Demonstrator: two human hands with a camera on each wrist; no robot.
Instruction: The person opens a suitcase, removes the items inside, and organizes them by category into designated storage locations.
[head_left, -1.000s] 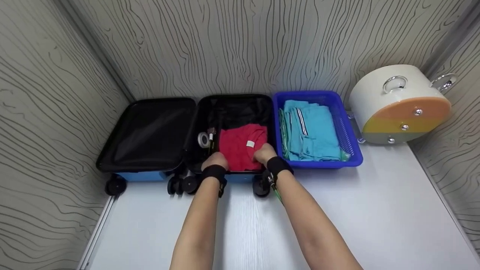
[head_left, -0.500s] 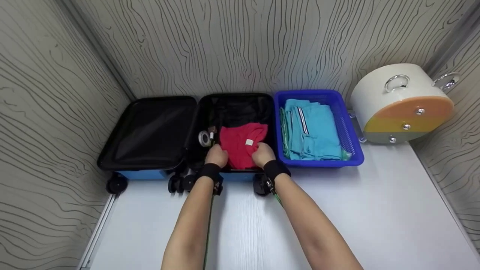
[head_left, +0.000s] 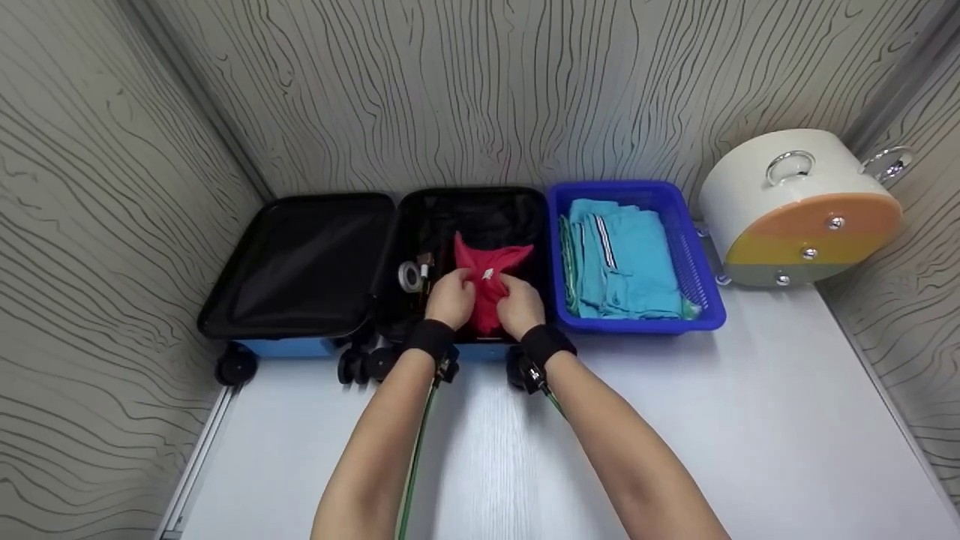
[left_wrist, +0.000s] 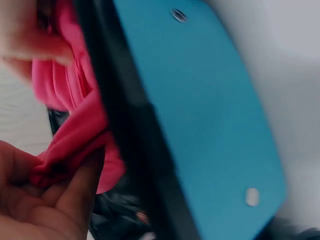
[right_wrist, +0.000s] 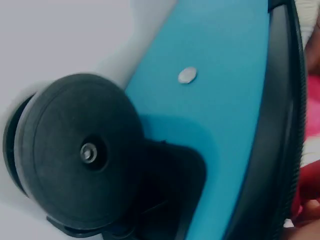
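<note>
Both hands are on the red shirt, inside the right half of the open suitcase on the bench. Left hand has fingers curled into the cloth, bunching it from the left; the left wrist view shows the fabric pinched between thumb and fingers. Right hand has fingers curled round the same bundle from the right, close to the left hand, the cloth between them. Shirt is gathered up into a peak between the hands, top edge spread toward the back of the case, small white tag showing near the fingertips. A roll of tape sits just left of the shirt in the same half. Blue basket with folded teal clothes is just right of the suitcase. Right wrist view shows mostly a suitcase wheel and blue shell.
</note>
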